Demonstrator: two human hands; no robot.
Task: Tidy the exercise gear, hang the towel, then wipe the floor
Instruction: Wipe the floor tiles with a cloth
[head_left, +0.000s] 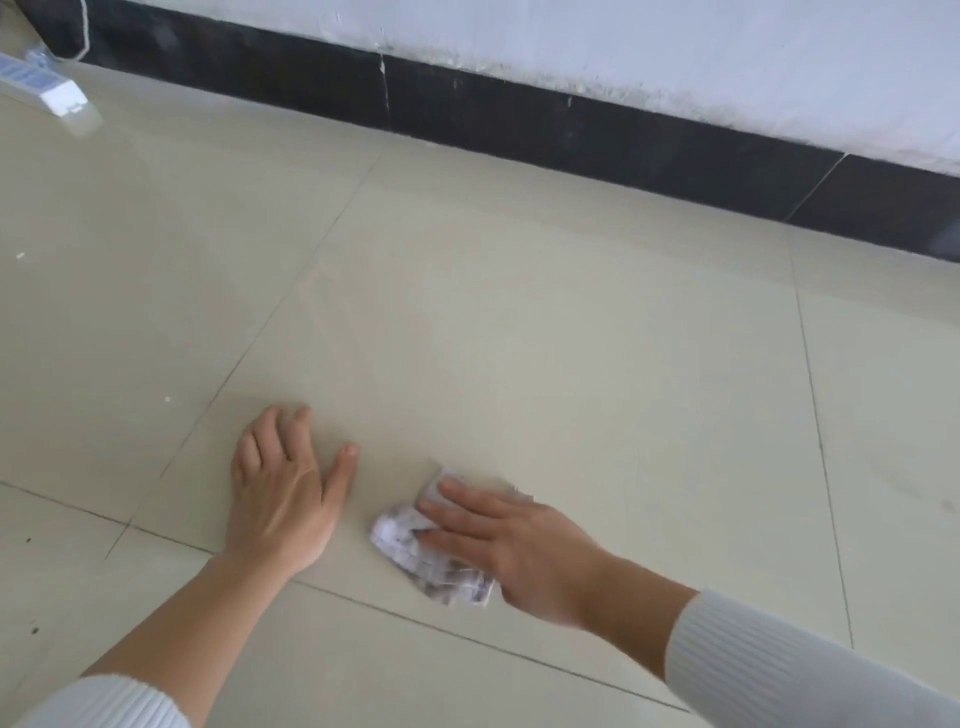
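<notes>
A crumpled white and grey wipe (415, 551) lies on the pale tiled floor (519, 338) near the bottom middle of the head view. My right hand (514, 545) presses flat on top of it, fingers stretched out to the left, covering its right part. To the left of the wipe my left hand (283, 493) rests palm down on the bare tile with fingers spread and nothing in it. Both sleeves are white and pushed up the forearms.
A black skirting board (519, 114) runs along the foot of a white wall (675, 52) at the back. A white and blue box-like object (41, 85) sits on the floor at the far left. Small specks dot the tiles at left.
</notes>
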